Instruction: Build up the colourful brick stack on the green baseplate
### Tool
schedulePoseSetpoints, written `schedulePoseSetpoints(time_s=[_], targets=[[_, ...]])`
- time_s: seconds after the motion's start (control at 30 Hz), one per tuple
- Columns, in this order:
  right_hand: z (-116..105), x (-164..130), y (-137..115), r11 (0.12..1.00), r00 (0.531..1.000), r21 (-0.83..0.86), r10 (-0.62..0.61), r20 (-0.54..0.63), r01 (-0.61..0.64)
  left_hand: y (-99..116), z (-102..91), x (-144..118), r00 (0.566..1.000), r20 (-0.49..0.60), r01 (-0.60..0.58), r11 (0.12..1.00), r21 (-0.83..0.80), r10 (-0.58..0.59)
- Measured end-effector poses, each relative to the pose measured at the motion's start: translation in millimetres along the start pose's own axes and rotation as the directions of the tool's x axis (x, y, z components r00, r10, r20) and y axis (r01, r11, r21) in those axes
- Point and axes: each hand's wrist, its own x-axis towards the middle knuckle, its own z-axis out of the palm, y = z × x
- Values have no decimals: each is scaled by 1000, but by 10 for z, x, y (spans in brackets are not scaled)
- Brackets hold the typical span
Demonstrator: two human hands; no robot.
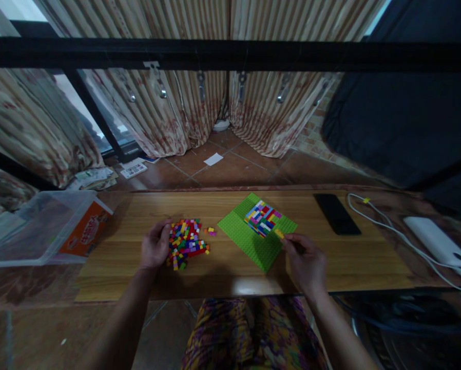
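— What's on the wooden table (pixel 230 267)?
— A green baseplate (pixel 253 241). The right hand (pixel 305 262) pinches a yellow brick (pixel 279 233) at its edge; the left hand (pixel 155 245) rests, curled, against the brick pile (pixel 186 242).
— And behind?
— Curtains (pixel 169 113), tiled floor (pixel 234 164).

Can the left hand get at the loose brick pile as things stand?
Probably yes: the left hand already rests against the near-left edge of the brick pile on the wooden table, with nothing between them.

Light: dim, daylight from windows at top corners.
Glare: pale patch on table (pixel 249 285) front edge.
Edges: bowed, blurred.
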Motion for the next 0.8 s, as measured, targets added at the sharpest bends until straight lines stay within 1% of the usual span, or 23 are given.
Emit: schedulePoseSetpoints(time_s=[0.13,0.33,0.47,0.7,0.8], targets=[[25,79,-92,994,995,-42,-101,-24,100,-34,-1,2,1000,2,-6,1000,-9,6],[115,164,-114,981,982,-39,-188,11,188,-15,0,5,1000,8,30,999,-16,-30],[150,191,-79,979,980,-29,-199,23,199,-17,2,1,999,4,36,999,-22,-36],[167,201,-61,980,980,-32,-195,34,196,-91,25,6,1000,-1,20,999,-34,-20],[175,192,-68,981,981,-33,-192,33,193,-81,22,2,1000,-8,21,999,-29,-21]])
